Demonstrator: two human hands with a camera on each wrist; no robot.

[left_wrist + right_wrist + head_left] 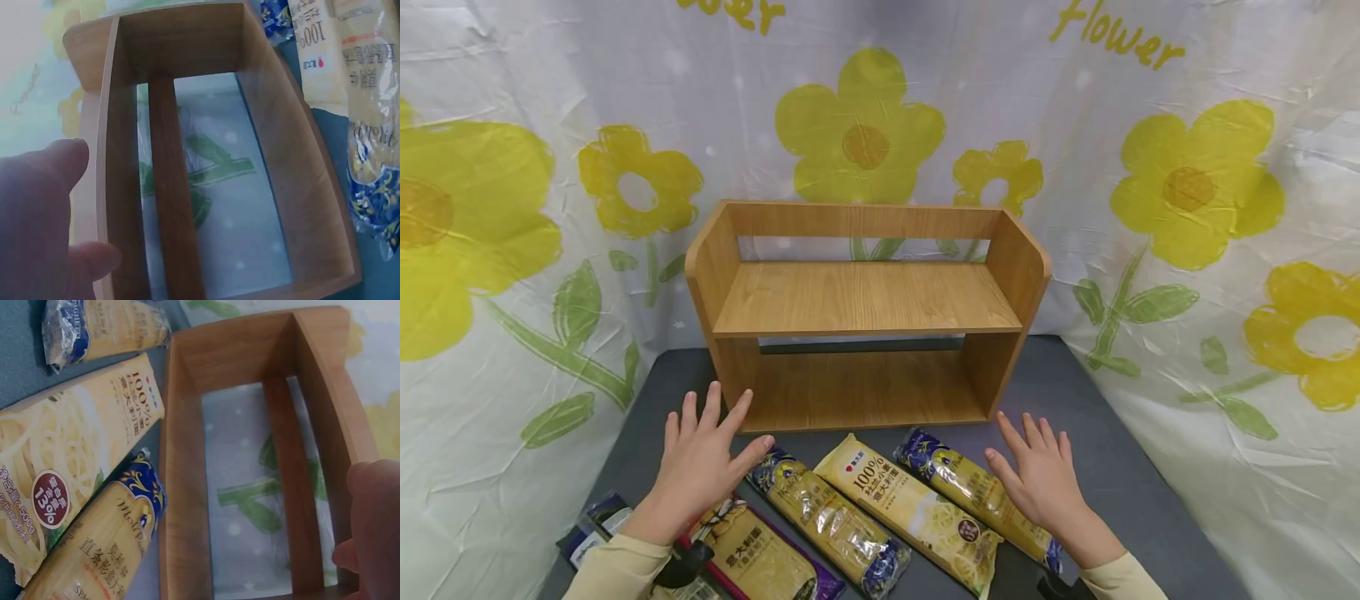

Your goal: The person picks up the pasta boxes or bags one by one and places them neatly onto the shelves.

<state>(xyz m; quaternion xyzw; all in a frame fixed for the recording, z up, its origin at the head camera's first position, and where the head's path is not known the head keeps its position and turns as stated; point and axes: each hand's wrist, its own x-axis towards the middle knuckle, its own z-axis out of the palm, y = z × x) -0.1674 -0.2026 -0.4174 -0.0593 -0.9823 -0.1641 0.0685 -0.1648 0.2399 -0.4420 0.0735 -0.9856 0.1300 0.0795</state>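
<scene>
My left hand (703,462) is held with fingers spread, over the packages at the left front of a wooden two-tier shelf (865,300). My right hand (1041,479) is likewise outstretched near the shelf's front right corner, and neither hand holds anything. Between them lie a gold-and-blue spaghetti pack (827,512), a pale yellow pasta pack (910,512) and a second gold-and-blue spaghetti pack (973,487). A purple-edged pasta pack (760,554) is close to my left wrist. Both tiers of the shelf hold nothing. Each wrist view shows fingers beside the shelf.
More packages (598,525), partly hidden by my left forearm, lie at the far left front. Everything stands on a dark grey table (1120,467). A white curtain (722,83) with yellow flowers hangs behind the shelf and along both sides.
</scene>
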